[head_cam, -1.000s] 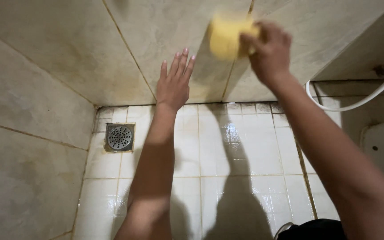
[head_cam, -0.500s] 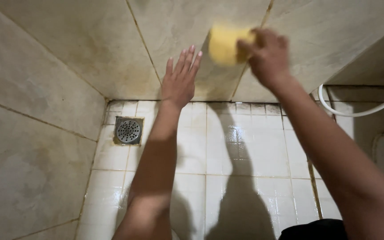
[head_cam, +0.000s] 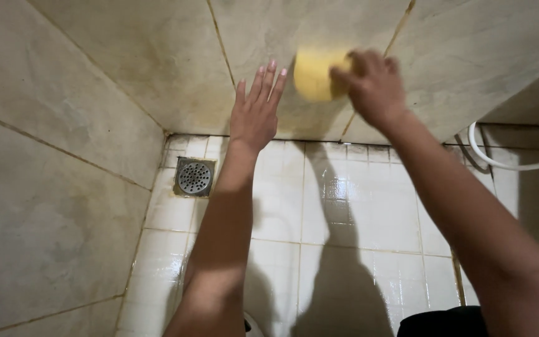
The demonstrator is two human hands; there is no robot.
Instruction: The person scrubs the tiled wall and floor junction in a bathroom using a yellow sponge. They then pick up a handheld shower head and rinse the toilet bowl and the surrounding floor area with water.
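Two hands up on the beige tiled wall point(head_cam: 157, 56). Our right hand point(head_cam: 372, 87) has its grip closed around a yellow sponge point(head_cam: 315, 75), pressed to the wall beside a grout line. Our left hand point(head_cam: 256, 112) lies flat, fingers spread, holding nothing. Below: wet white floor tiles point(head_cam: 357, 206), metal drain point(head_cam: 194, 177), white hose point(head_cam: 513, 163).
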